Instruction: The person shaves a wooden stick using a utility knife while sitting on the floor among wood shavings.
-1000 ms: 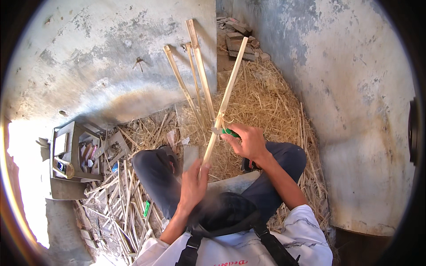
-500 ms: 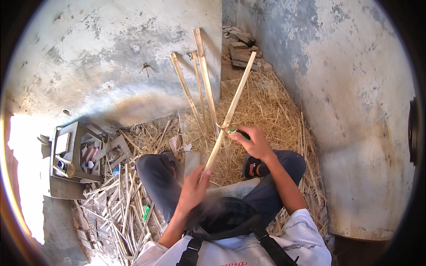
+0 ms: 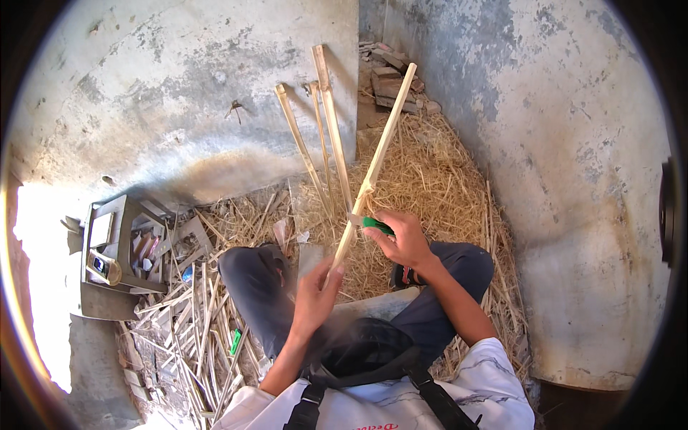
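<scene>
Fingers of the right hand (image 3: 406,240) hold a green knife (image 3: 378,226), its blade (image 3: 355,218) against the wooden strip (image 3: 388,129); the left hand (image 3: 314,297) grips the strip's lower part.

Single head-worn fisheye, pitched down over the white patterned fabric shirt (image 3: 494,380). Bare left hand (image 3: 314,295) and bare right hand (image 3: 405,242) sit mid-view, near; corners black out.
</scene>
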`<act>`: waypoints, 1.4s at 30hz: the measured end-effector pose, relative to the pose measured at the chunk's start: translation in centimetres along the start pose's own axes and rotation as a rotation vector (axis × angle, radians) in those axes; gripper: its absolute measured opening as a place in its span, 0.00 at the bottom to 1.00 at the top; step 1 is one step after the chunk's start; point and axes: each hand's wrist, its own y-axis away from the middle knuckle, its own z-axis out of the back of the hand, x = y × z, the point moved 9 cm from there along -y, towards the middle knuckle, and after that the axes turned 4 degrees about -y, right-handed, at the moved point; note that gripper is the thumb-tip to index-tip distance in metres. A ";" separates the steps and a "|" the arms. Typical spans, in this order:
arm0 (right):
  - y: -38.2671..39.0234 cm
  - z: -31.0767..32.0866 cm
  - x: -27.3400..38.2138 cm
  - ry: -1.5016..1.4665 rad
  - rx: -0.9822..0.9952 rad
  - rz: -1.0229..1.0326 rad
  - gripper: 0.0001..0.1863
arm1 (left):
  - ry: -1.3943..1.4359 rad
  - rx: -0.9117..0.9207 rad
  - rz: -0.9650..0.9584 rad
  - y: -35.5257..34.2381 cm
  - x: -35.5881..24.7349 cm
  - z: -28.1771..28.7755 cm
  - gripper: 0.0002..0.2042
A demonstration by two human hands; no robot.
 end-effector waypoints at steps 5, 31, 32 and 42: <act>-0.1 0.1 0.1 0.054 -0.031 0.013 0.24 | -0.055 -0.071 -0.015 0.2 -0.9 0.5 0.18; 7.4 -1.2 0.9 -0.507 -0.254 -0.573 0.16 | -0.337 -0.109 0.018 -0.6 -3.2 5.0 0.20; 7.6 -2.1 0.8 -0.635 -0.204 -0.625 0.16 | -0.292 -0.146 -0.006 -0.6 -3.1 5.6 0.20; -2.1 0.5 5.0 -0.078 -0.193 -0.097 0.14 | -0.034 -0.107 0.002 -1.9 -3.5 5.9 0.22</act>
